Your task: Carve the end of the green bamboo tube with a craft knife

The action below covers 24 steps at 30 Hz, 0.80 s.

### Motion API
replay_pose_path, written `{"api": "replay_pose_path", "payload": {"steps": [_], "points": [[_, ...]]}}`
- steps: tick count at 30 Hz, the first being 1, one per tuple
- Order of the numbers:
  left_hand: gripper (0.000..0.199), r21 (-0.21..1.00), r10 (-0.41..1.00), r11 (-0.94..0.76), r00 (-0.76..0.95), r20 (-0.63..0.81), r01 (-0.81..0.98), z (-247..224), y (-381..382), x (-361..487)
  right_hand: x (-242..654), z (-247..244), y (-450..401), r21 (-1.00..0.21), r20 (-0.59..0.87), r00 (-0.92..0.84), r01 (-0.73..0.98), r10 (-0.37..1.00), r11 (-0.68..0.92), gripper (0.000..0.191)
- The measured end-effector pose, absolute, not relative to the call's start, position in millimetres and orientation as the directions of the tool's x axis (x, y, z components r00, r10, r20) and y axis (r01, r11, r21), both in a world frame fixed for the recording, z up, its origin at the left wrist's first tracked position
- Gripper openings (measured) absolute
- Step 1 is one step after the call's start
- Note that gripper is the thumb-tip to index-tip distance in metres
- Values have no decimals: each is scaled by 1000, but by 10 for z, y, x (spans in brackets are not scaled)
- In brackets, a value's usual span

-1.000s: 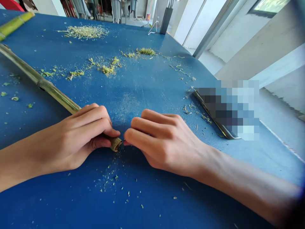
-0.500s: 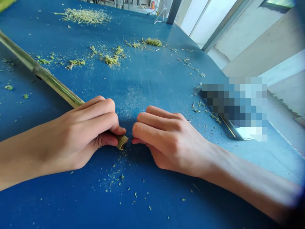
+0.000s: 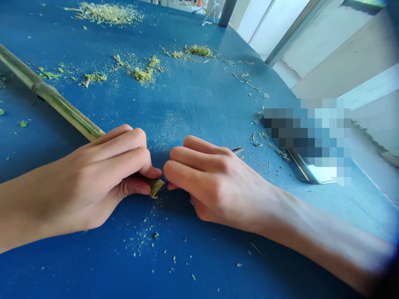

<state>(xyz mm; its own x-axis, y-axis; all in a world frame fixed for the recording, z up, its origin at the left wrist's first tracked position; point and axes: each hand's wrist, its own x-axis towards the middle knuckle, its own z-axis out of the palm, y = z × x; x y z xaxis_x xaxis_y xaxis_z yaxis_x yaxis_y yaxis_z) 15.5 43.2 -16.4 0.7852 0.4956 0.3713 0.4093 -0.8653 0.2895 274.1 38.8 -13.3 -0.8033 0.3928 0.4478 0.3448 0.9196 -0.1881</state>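
R hand (image 3: 215, 182) has closed in on the pole's end, small blade (image 3: 237, 150) tip now showing past my knuckles; prob. pinching it, can't be sure. L hand (image 3: 102, 174) grips stiff, light, slick bamboo pole (image 3: 65, 104) near its cut end, lower centre.

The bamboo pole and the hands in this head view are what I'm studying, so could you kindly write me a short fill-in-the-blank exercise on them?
The left hand grips the end of a ____ pole.
Past the knuckles of the right hand pokes a thin blade made of ____.
The table covering is ____.
The shavings scattered on it are ____.

Missing words: bamboo, metal, blue, green.
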Motion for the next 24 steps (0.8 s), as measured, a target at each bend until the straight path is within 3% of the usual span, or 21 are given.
{"api": "replay_pose_path", "payload": {"steps": [4, 11, 19, 24], "points": [[20, 297, 493, -867, 781, 385, 401, -182, 439, 143, 2741, -120, 398, -162, 434, -821, 334, 371, 929, 31], [24, 321, 498, -863, 765, 408, 390, -195, 462, 175, 2764, -110, 361, -6, 545, -771, 390, 330, 921, 43], [20, 289, 533, -844, 761, 370, 451, -109, 407, 179, 2719, -80, 386, -64, 378, -851, 371, 366, 927, 38], [17, 314, 533, -843, 759, 375, 437, -104, 381, 186, 2771, -80, 376, -4, 468, -826, 353, 314, 936, 53]]}}
